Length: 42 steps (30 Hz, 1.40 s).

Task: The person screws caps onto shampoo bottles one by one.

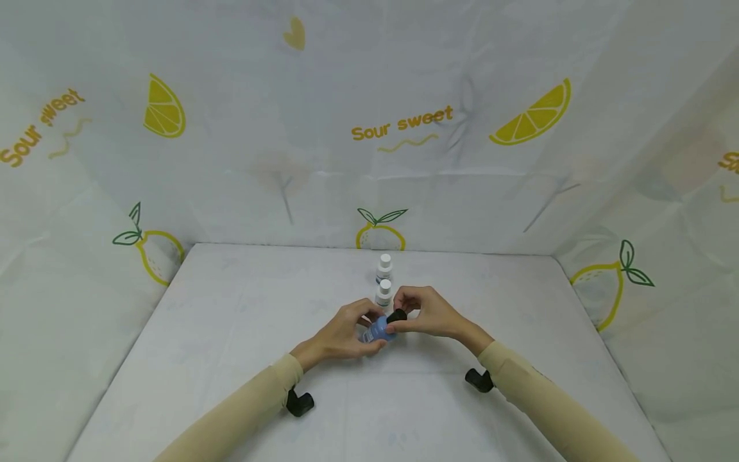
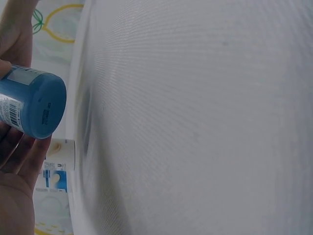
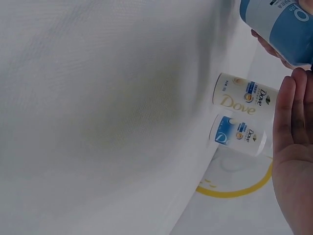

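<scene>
A blue bottle with a black cap is held tilted above the table, its cap end up and to the right. My left hand grips the bottle's body, thumb on the near side and fingers on the far side. The bottle's flat base faces the left wrist camera. At the cap, my right hand pinches with thumb and curled fingers. Just beyond the hands stand two white Dove bottles with white caps, a nearer bottle and a farther bottle.
A white cloth covers the table, and a lemon-printed sheet hangs behind and at the sides. Black wrist-worn pieces show under the left sleeve and the right sleeve.
</scene>
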Tool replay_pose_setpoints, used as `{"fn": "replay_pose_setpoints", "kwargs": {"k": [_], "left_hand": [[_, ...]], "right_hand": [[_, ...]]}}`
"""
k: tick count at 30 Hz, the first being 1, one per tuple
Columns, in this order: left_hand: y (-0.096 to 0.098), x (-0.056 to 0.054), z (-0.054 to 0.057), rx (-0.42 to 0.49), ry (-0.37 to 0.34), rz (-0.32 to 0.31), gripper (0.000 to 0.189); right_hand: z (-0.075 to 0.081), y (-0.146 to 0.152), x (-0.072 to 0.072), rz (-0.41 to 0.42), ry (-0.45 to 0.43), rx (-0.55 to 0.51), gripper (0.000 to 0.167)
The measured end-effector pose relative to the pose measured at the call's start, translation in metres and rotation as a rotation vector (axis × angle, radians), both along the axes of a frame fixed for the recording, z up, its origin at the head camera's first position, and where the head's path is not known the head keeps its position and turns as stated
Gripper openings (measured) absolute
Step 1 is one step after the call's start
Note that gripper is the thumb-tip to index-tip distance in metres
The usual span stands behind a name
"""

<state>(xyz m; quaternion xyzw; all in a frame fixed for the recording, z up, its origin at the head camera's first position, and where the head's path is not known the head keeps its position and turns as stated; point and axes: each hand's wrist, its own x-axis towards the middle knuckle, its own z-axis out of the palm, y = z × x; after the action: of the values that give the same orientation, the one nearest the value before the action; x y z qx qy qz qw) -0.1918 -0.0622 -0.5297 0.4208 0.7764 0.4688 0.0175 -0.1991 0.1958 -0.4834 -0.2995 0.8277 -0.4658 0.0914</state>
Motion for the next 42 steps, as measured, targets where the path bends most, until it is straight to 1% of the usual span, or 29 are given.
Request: {"fn": "replay_pose_setpoints", "kwargs": {"k": [8,14,18,22,26,30,35,39,42], "left_hand": [[-0.001,0.001,-0.001,-0.003,-0.006,0.008,0.043],[-0.001,0.000,-0.002,-0.015,-0.034,0.017,0.044],[-0.002,-0.001,-0.001,-0.016,-0.032,0.019,0.044],[-0.002,-0.001,-0.001,-0.017,-0.020,0.018,0.044],[-0.002,-0.002,-0.001,-0.017,-0.024,0.018,0.045],[-0.001,-0.001,0.000,-0.009,-0.021,0.004,0.045],[0.000,0.000,0.000,-0.003,-0.028,-0.009,0.049],[-0.001,0.000,-0.001,-0.011,-0.037,-0.009,0.049],[-0.001,0.000,-0.002,-0.013,-0.039,-0.007,0.048]], "right_hand": [[-0.001,0.001,0.000,0.010,0.003,-0.003,0.032],[0.001,0.003,0.001,0.032,-0.012,-0.012,0.033],[0.002,0.006,0.001,0.087,-0.031,-0.048,0.034],[0.004,0.011,-0.002,0.164,-0.064,-0.094,0.041],[0.005,0.015,-0.005,0.240,-0.076,-0.103,0.046],[0.008,0.018,-0.008,0.300,-0.065,-0.105,0.045],[0.011,0.020,-0.010,0.338,-0.062,-0.119,0.039],[0.012,0.020,-0.011,0.338,-0.072,-0.114,0.035],[0.012,0.019,-0.012,0.325,-0.088,-0.108,0.037]]}}
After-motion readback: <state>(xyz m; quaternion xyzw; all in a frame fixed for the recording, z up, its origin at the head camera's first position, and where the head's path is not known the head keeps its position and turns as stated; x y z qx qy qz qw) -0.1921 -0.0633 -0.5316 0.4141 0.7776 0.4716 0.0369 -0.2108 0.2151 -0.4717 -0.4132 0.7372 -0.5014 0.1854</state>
